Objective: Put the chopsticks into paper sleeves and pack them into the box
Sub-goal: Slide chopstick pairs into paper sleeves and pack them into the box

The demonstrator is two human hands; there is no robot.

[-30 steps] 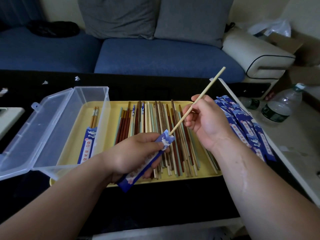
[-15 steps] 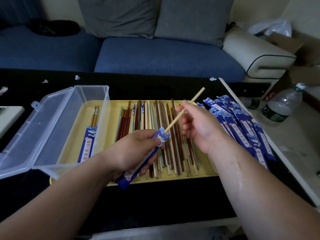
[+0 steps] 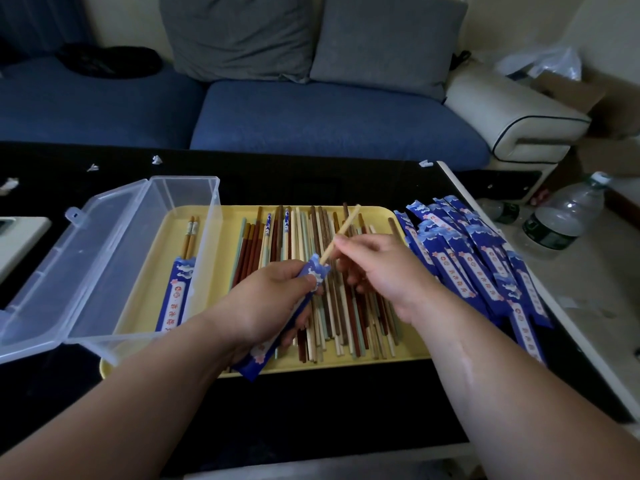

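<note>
My left hand (image 3: 266, 299) grips a blue paper sleeve (image 3: 263, 355) over the yellow tray (image 3: 221, 223). A pale chopstick (image 3: 344, 226) sticks out of the sleeve's open top, and my right hand (image 3: 377, 271) pinches it just above the sleeve. Several loose chopsticks (image 3: 311, 237) in brown, pale and green lie side by side on the tray. A clear plastic box (image 3: 114, 258) stands open on the tray's left part; one sleeved pair (image 3: 178, 289) lies inside it. A pile of empty blue sleeves (image 3: 478, 265) lies right of the tray.
The tray sits on a black table (image 3: 311, 410). A blue sofa (image 3: 311, 119) with grey cushions runs behind it. Two plastic bottles (image 3: 561, 216) stand on the floor at the right. A white surface (image 3: 17, 237) shows at the left edge.
The pale chopstick has slid deeper into the sleeve, with much less of it showing. My right hand has moved down and left toward the sleeve's mouth.
</note>
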